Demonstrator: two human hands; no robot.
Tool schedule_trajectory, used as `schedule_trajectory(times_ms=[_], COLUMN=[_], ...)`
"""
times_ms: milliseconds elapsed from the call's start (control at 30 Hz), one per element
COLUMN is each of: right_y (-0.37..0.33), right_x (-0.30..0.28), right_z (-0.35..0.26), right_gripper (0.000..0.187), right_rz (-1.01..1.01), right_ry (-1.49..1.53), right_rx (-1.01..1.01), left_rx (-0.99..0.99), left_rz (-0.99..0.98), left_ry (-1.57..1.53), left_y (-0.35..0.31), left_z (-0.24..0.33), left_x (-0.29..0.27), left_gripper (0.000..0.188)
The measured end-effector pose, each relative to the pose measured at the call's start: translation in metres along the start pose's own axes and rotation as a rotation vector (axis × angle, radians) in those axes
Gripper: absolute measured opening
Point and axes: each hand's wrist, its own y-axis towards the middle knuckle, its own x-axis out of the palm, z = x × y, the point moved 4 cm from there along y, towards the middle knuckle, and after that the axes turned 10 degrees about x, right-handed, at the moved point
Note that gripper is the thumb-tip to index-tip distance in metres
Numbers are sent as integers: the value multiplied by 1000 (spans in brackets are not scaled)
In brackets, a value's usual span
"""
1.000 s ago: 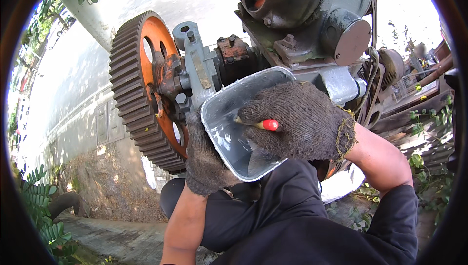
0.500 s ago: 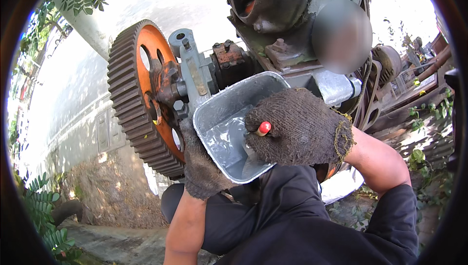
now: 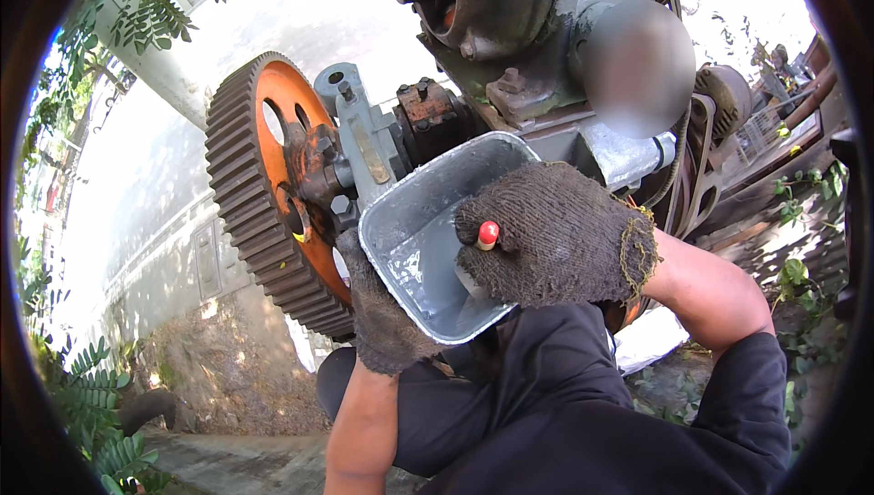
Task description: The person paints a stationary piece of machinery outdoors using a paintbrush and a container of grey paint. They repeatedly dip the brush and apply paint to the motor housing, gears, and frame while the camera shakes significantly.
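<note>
A rectangular grey metal container [image 3: 430,187] is tilted in front of me, with wet, shiny grey material spread over its bottom. My left hand [image 3: 387,318], in a dark knitted glove, grips the container's left side; part of its fingers is hidden behind the wall. Over the container's right side, my gloved right hand [image 3: 560,236] is closed round a scraper [image 3: 488,235]. Its red-tipped, light-coloured handle end pokes out of the fist. What looks like a flat blade reaches down into the container, mostly covered by the glove.
Just beyond the container stands a big orange gear wheel [image 3: 282,186] with dark teeth, beside a grey bracket [image 3: 362,131] with bolts. A heavy green-grey motor [image 3: 537,22] rises at the back, with belts [image 3: 696,163] to its right. Leafy branches [image 3: 86,404] hang at the left.
My right hand and the scraper have shifted slightly left and up within the container. The machine appears a little displaced as the view moves; both grips stay the same.
</note>
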Motion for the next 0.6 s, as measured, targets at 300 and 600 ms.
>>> schedule_trajectory(times_ms=[300, 600], right_y=[5, 5], right_x=[3, 3], right_z=[-3, -3], right_gripper=[34, 31], right_rz=[126, -52], right_ry=[-14, 135], right_rx=[-8, -1], left_rx=[-272, -121], left_rz=[-50, -10], left_ry=[-748, -124], left_y=[-2, 4], left_z=[2, 11], left_x=[7, 26], left_gripper=[83, 85])
